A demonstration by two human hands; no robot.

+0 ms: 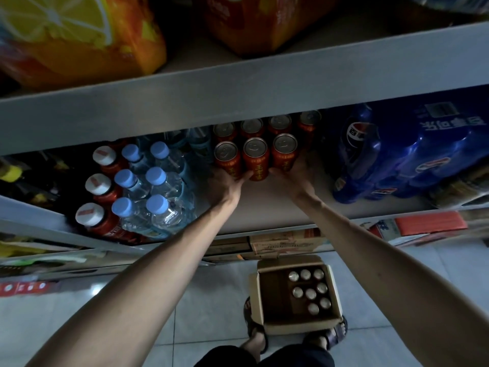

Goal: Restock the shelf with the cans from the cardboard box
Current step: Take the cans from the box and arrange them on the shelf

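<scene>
Now seven cans (255,152) stand on the shelf (264,209), eight in the cardboard box (299,327), while left grip (227,185) and right grip (292,178) seemingly clasp front cans.

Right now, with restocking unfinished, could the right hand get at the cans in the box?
Probably yes: the box is open on the floor, nothing covers its cans; the right hand holds a shelf can.

Red cans (255,161) with silver tops stand upright on the grey shelf (264,207), three in the front row and four behind (yellow lettering runs down their sides). Spare cans (311,294) stand upright in the open cardboard box (299,325) on the floor below
</scene>
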